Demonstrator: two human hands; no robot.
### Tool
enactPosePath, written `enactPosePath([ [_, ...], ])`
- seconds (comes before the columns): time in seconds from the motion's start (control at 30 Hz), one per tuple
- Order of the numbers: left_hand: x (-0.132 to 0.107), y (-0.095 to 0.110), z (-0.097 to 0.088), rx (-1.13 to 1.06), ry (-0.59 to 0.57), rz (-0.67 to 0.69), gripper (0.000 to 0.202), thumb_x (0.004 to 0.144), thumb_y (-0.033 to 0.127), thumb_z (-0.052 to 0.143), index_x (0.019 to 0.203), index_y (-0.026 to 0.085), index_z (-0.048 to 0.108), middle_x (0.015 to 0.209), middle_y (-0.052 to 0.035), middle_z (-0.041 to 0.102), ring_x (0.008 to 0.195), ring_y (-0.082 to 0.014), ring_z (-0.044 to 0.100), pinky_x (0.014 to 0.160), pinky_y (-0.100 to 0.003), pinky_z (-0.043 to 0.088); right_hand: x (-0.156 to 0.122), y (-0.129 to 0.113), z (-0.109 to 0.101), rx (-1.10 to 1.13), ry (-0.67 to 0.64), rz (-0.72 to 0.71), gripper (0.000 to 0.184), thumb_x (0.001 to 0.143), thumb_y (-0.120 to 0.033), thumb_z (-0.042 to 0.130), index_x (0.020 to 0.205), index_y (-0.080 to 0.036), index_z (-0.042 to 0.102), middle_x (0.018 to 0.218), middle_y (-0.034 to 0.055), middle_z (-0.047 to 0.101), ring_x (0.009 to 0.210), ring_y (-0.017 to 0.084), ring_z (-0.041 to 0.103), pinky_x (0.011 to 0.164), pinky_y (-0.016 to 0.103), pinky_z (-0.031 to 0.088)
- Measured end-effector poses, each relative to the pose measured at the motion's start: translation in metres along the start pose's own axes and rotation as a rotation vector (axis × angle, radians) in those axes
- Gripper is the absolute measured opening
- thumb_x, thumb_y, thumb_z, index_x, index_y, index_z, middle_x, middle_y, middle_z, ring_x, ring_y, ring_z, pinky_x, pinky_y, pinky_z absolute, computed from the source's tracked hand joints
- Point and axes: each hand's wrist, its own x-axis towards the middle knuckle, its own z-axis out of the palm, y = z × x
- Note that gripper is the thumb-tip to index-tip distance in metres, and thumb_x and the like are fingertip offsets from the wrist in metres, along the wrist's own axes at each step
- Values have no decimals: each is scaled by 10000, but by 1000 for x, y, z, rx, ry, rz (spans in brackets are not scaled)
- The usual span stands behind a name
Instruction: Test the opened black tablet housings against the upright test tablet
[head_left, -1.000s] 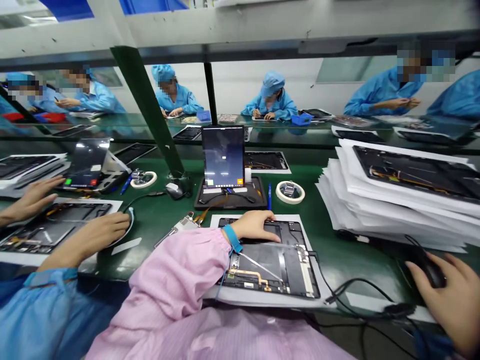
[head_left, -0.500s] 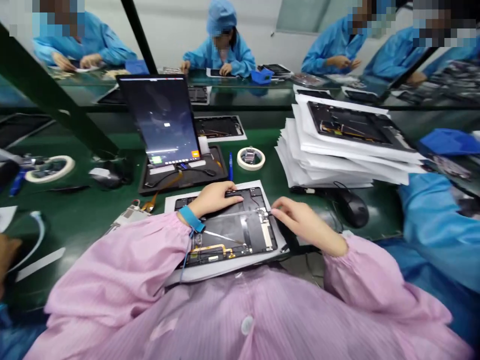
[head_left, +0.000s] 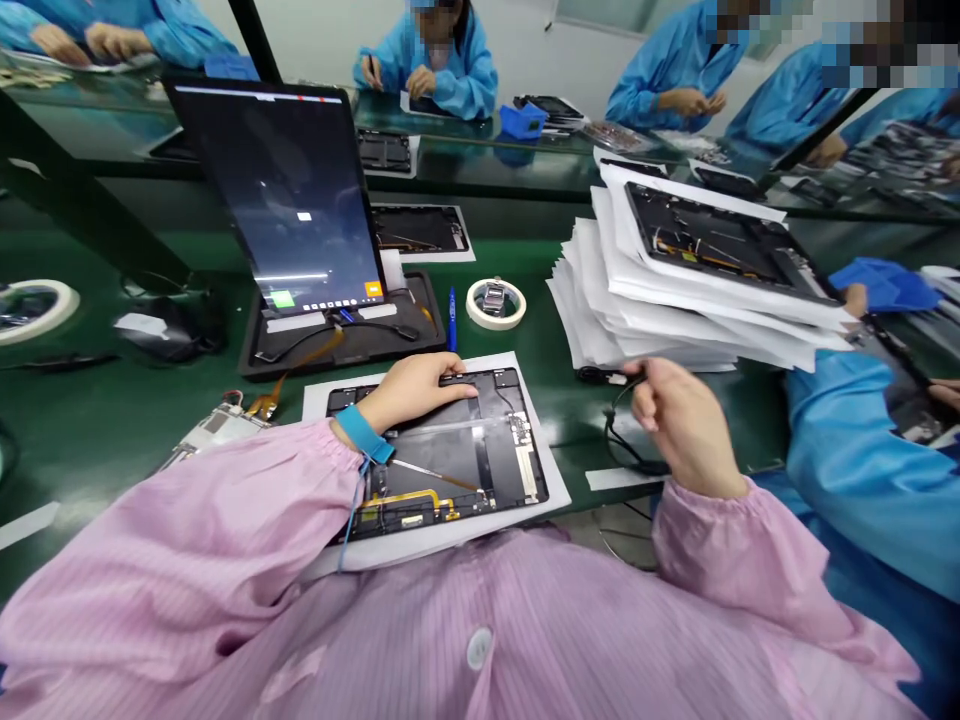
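Covering the left part of the opened tablet shell, the left hand and pink sleeve hide its far-left area; the end of the black cable is lost inside the right hand, and a tape roll is cut off at the picture's left edge. Beyond the shell stands a lit screen, with a blue pen and a second tape roll to its right and a paper stack past the right hand. The shell lies on white paper on the green table, under the left fingers, loosely spread at its far edge; the right fingers pinch the cable, apart from the shell's right side
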Motion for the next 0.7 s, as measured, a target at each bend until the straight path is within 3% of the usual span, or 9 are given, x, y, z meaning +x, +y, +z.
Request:
enactPosePath([
  [0.07, 0, -1, 1, 1, -4, 6, 378, 780, 574, 601, 904, 219, 645, 883, -9, 686, 796, -202, 611, 666, -280, 408, -11, -6, 4, 93, 116, -150, 282, 894, -475, 541, 965, -211, 613, 644, -1, 586, 523, 108, 531, 409, 209, 329],
  [0.1, 0, -2, 1, 2, -7, 9, 373, 783, 569, 601, 900, 217, 645, 877, -9, 685, 790, -200, 610, 664, -278, 407, -17, -7, 10, 80, 92, -174, 290, 898, -479, 530, 968, -213, 620, 702, 18, 619, 580, 123, 570, 432, 219, 364],
  [0.23, 0, -2, 1, 2, -9, 16, 365, 788, 559, 602, 891, 212, 644, 868, -8, 681, 787, -196, 606, 670, -275, 408, -35, 6, 38, -229, -269, -58, 254, 863, -430, 590, 935, -193, 642, 721, 24, 626, 646, 143, 578, 545, 265, 438],
  [0.3, 0, -1, 1, 3, -7, 17, 367, 789, 560, 601, 895, 211, 643, 869, -9, 680, 789, -195, 606, 673, -276, 409, -36, 17, 47, -268, -369, -21, 269, 856, -415, 594, 997, -186, 601, 714, 8, 607, 672, 143, 575, 595, 272, 441],
  [0.43, -1, 0, 0, 8, -5, 15, 367, 790, 561, 597, 894, 212, 644, 863, -8, 679, 785, -194, 605, 671, -277, 408, -32, 30, 52, -180, -411, 22, 287, 869, -409, 570, 1033, -183, 504, 714, -17, 573, 657, 118, 549, 584, 245, 397],
  [0.7, -1, 1, 0, 7, -10, 12, 379, 784, 561, 600, 904, 204, 644, 886, -15, 685, 804, -202, 608, 674, -278, 409, -22, 29, 51, -272, -543, 18, 257, 911, -391, 498, 1065, -189, 460, 691, -32, 519, 628, 122, 506, 588, 246, 386],
])
